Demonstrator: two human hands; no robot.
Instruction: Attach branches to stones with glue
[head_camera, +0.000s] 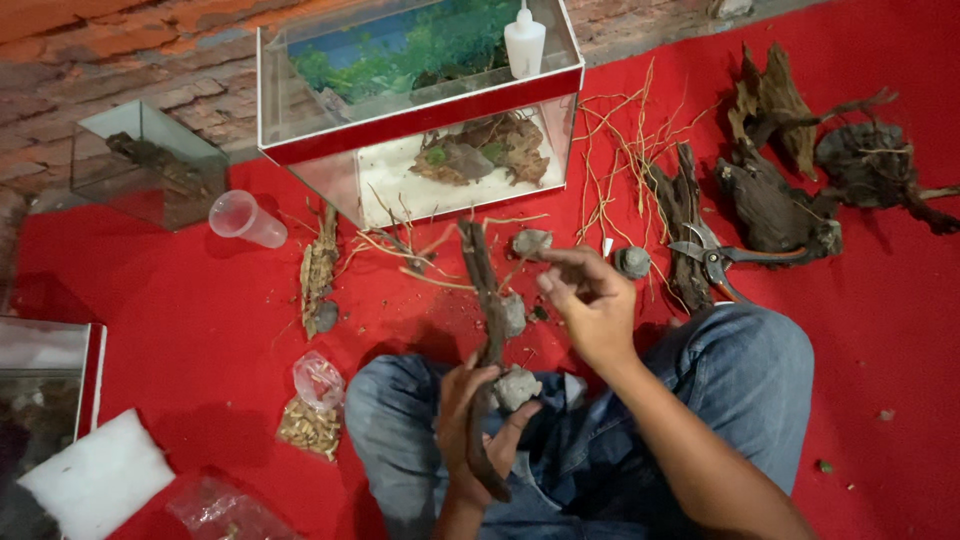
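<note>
**Driftwood and stones held over the lap on a red carpet**

The person sits cross-legged on the red carpet (200, 300), jeans filling the near edge of the view. The left hand (470, 420) is closed around the lower end of a long, dark driftwood branch (483, 290), with a grey stone (517, 387) pressed against the wood by the fingers — the grip looks meant to keep stone and branch together while the piece stands nearly upright. More grey stones sit along the branch higher up. The right hand (590, 300) is raised beside the branch's upper part, its fingers pinched narrowly together; whether something small is between them I cannot tell.

Towards the far edge of the carpet stands a glass aquarium (420, 120) with a red rim and a green plant scene on its back wall; wood and stone already lie inside it. A white squeeze bottle (524, 42) stands on its top edge. A smaller glass tank (150, 160) sits at the far left, a clear plastic cup (245, 218) lying beside it. Pruning shears (720, 258) rest right of the hands — within reach — near a spread of dark root pieces (800, 170) and thin twigs. At the near left lie a clear bag of brownish pellets (312, 410) and a white pad (95, 478).
</note>
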